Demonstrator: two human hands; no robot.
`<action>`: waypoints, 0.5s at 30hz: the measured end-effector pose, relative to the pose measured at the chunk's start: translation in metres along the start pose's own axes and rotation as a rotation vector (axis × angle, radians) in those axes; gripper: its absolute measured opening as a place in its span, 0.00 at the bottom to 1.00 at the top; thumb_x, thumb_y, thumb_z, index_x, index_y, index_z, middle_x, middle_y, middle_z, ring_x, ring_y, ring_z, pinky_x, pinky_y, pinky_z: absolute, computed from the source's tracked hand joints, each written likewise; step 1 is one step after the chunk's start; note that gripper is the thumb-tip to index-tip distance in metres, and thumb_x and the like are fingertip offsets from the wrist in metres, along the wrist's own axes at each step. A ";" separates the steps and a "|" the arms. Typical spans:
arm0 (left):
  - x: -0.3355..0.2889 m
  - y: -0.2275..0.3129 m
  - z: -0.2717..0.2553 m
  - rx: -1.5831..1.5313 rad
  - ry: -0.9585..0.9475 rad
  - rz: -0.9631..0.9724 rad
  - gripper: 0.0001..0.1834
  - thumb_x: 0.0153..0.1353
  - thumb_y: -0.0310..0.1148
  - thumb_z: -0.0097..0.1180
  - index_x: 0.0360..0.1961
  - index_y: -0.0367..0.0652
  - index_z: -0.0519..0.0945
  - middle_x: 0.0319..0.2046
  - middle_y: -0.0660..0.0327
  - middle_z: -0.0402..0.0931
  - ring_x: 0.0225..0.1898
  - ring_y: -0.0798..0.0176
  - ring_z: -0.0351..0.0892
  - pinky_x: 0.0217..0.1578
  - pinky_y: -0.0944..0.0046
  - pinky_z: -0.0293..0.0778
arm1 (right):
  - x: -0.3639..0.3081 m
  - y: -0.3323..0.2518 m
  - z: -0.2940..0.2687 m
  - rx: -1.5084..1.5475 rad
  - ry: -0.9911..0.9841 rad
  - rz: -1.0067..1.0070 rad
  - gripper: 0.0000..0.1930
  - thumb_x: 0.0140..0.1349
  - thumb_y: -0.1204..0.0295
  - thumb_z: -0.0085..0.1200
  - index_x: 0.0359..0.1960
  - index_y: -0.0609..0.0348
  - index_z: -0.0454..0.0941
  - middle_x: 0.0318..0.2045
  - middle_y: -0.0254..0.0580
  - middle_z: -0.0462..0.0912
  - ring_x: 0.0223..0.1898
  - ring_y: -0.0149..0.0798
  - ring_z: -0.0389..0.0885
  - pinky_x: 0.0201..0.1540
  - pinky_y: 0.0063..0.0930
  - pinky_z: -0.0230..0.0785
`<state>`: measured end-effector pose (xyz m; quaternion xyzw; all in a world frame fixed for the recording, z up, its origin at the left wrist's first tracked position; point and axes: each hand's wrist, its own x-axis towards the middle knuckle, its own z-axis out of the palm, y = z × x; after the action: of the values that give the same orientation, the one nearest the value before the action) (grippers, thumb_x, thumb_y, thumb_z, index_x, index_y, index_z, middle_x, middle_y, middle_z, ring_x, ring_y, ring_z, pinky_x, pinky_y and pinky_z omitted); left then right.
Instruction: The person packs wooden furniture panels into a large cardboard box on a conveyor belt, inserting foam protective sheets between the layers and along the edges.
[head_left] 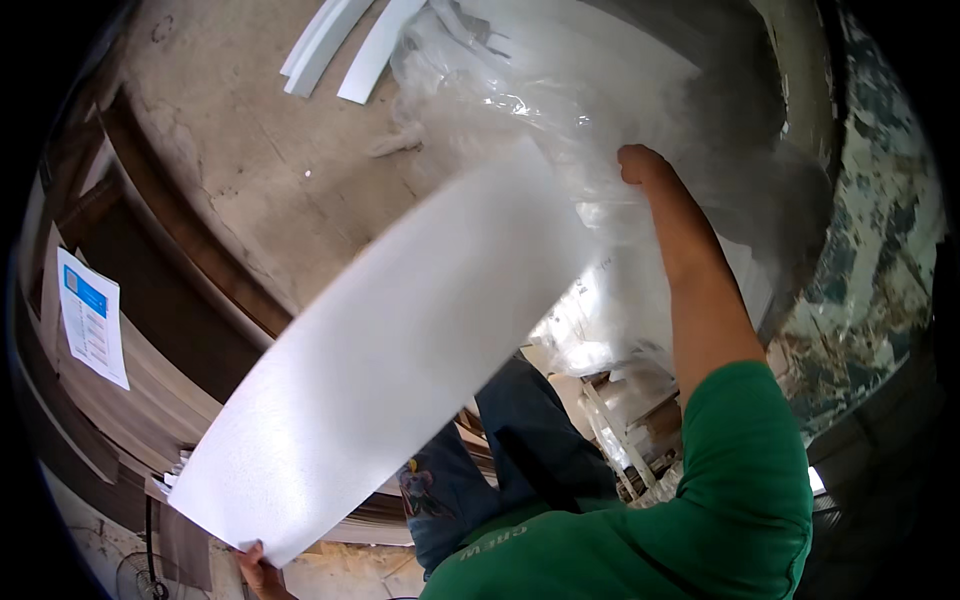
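Gripping the white panel (400,350) at its lower corner, your left hand (258,568) had it nearly free of the clear plastic wrap (600,130), which your right hand (640,163) clutched, 1 end left inside.

Concrete floor (250,150) was rough and stained. Three white strips (335,45) lay side by side near its top edge, two touching, one just apart. A paper sheet (92,318) with a blue header sat at the left, on stacked brown boards (120,400). Wooden scraps and slats (630,420) were piled at lower right. A mottled, peeling wall (870,260) ran along the right.
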<state>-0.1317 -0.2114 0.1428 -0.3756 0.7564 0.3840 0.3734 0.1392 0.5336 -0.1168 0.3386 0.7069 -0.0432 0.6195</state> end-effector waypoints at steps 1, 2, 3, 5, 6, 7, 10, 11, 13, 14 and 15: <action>-0.005 -0.008 -0.001 -0.005 0.008 0.005 0.36 0.30 0.24 0.57 0.47 0.35 0.60 0.38 0.56 0.66 0.39 0.57 0.65 0.43 0.60 0.61 | 0.008 -0.004 -0.005 0.010 0.088 -0.079 0.14 0.45 0.74 0.44 0.35 0.64 0.70 0.38 0.52 0.69 0.42 0.47 0.67 0.43 0.34 0.61; -0.007 -0.018 -0.001 -0.060 0.005 -0.024 0.35 0.31 0.27 0.58 0.46 0.35 0.61 0.38 0.57 0.66 0.40 0.57 0.65 0.43 0.60 0.61 | 0.020 -0.007 -0.008 0.010 0.094 -0.088 0.14 0.45 0.74 0.44 0.35 0.64 0.70 0.38 0.52 0.69 0.42 0.47 0.67 0.43 0.34 0.61; -0.006 -0.028 0.005 -0.117 0.001 -0.054 0.34 0.32 0.29 0.59 0.46 0.35 0.62 0.39 0.57 0.66 0.40 0.57 0.65 0.43 0.60 0.61 | 0.036 -0.006 -0.011 0.133 0.310 -0.142 0.13 0.46 0.73 0.45 0.36 0.62 0.70 0.40 0.49 0.69 0.43 0.46 0.66 0.44 0.34 0.60; 0.000 -0.033 0.036 -0.168 -0.043 -0.059 0.33 0.33 0.31 0.59 0.45 0.35 0.63 0.39 0.57 0.67 0.41 0.57 0.65 0.43 0.60 0.61 | 0.059 0.009 -0.005 0.246 0.567 -0.067 0.15 0.47 0.69 0.47 0.38 0.61 0.69 0.41 0.48 0.68 0.44 0.44 0.66 0.45 0.34 0.60; 0.003 -0.039 0.048 -0.235 -0.080 -0.062 0.32 0.34 0.33 0.60 0.44 0.35 0.64 0.40 0.58 0.67 0.41 0.57 0.66 0.43 0.61 0.61 | 0.070 0.020 -0.003 0.225 0.623 0.043 0.17 0.48 0.67 0.48 0.39 0.62 0.67 0.40 0.49 0.68 0.43 0.44 0.66 0.45 0.34 0.60; 0.004 -0.052 0.052 -0.271 -0.060 -0.065 0.32 0.34 0.34 0.60 0.44 0.35 0.64 0.40 0.58 0.67 0.41 0.57 0.66 0.43 0.61 0.61 | 0.082 0.033 0.004 0.191 0.578 0.188 0.19 0.48 0.65 0.49 0.40 0.63 0.65 0.41 0.50 0.68 0.43 0.45 0.66 0.45 0.34 0.60; 0.014 -0.067 0.082 -0.389 -0.049 -0.088 0.27 0.40 0.36 0.56 0.43 0.37 0.66 0.40 0.60 0.68 0.42 0.60 0.66 0.44 0.62 0.61 | 0.074 0.034 0.009 0.059 0.429 0.333 0.24 0.49 0.62 0.48 0.44 0.66 0.61 0.43 0.51 0.64 0.44 0.47 0.64 0.46 0.34 0.58; 0.014 -0.067 0.095 -0.434 -0.052 -0.085 0.25 0.43 0.36 0.55 0.43 0.37 0.66 0.40 0.61 0.68 0.42 0.60 0.66 0.44 0.62 0.61 | 0.065 0.029 0.006 -0.042 0.347 0.327 0.26 0.50 0.61 0.47 0.46 0.68 0.59 0.45 0.52 0.62 0.45 0.48 0.63 0.47 0.34 0.57; 0.023 -0.061 0.120 -0.470 -0.068 -0.085 0.24 0.45 0.37 0.53 0.43 0.38 0.66 0.40 0.61 0.68 0.42 0.60 0.66 0.44 0.62 0.61 | 0.060 0.028 0.013 -0.098 0.447 0.358 0.24 0.50 0.63 0.48 0.46 0.65 0.59 0.44 0.50 0.63 0.45 0.48 0.63 0.46 0.35 0.59; 0.025 -0.056 0.130 -0.521 -0.094 -0.090 0.22 0.47 0.37 0.52 0.43 0.38 0.66 0.40 0.60 0.68 0.42 0.60 0.66 0.45 0.62 0.61 | 0.058 0.027 0.015 -0.154 0.552 0.383 0.22 0.49 0.65 0.48 0.45 0.62 0.60 0.43 0.48 0.64 0.44 0.47 0.64 0.45 0.35 0.60; 0.025 -0.052 0.137 -0.572 -0.116 -0.089 0.21 0.49 0.38 0.50 0.43 0.39 0.67 0.40 0.60 0.68 0.42 0.60 0.66 0.45 0.61 0.61 | 0.054 0.026 0.015 -0.150 0.553 0.373 0.22 0.49 0.65 0.48 0.45 0.62 0.60 0.43 0.48 0.64 0.44 0.47 0.64 0.45 0.35 0.60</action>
<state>-0.0604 -0.1217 0.0477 -0.4760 0.5777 0.5854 0.3114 0.1654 0.5690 -0.1595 0.4143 0.7752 0.2165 0.4249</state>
